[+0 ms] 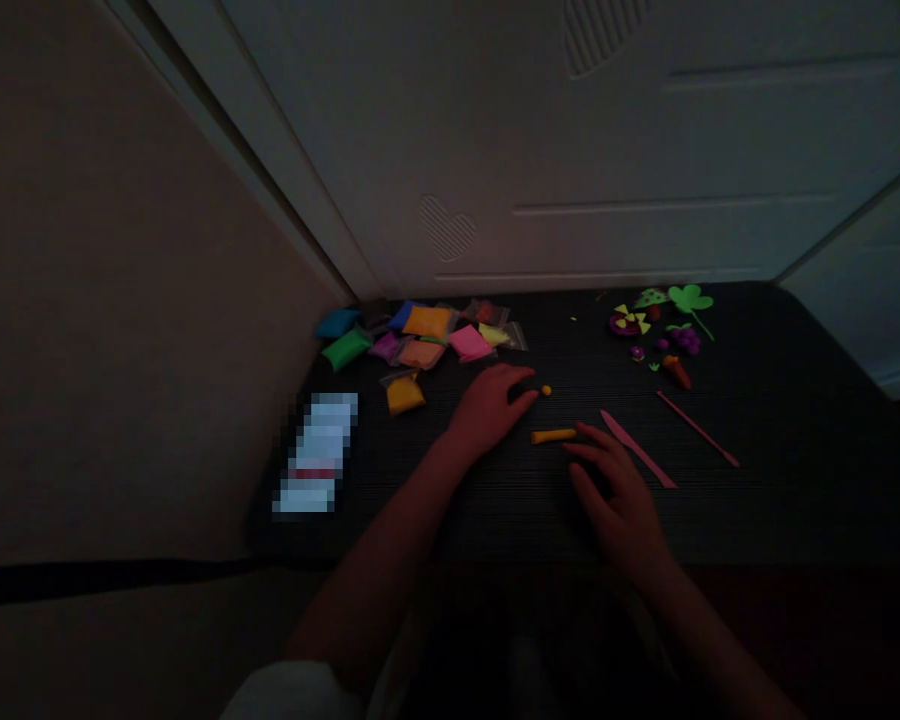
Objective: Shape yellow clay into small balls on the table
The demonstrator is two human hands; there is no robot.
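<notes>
On the dark table lies a short roll of orange-yellow clay (553, 436), thicker at its left end. My right hand (616, 495) is at the roll's right end, fingers apart, the fingertips touching or just beside it. A small orange-yellow clay ball (546, 390) sits farther back. Just left of that ball is my left hand (491, 405), thumb and fingers apart with nothing between them. To the right of my right hand lies a pink clay knife (637, 450), and beyond it a thin pink modelling stick (697, 428).
Bags of coloured clay (427, 322) are heaped at the back left, with a yellow clay bag (405, 393) in front. A lit phone (316, 455) lies at the left edge. Small clay pieces, including a green clover (690, 299) and purple grapes (686, 340), lie back right. A white panel (570, 150) stands behind.
</notes>
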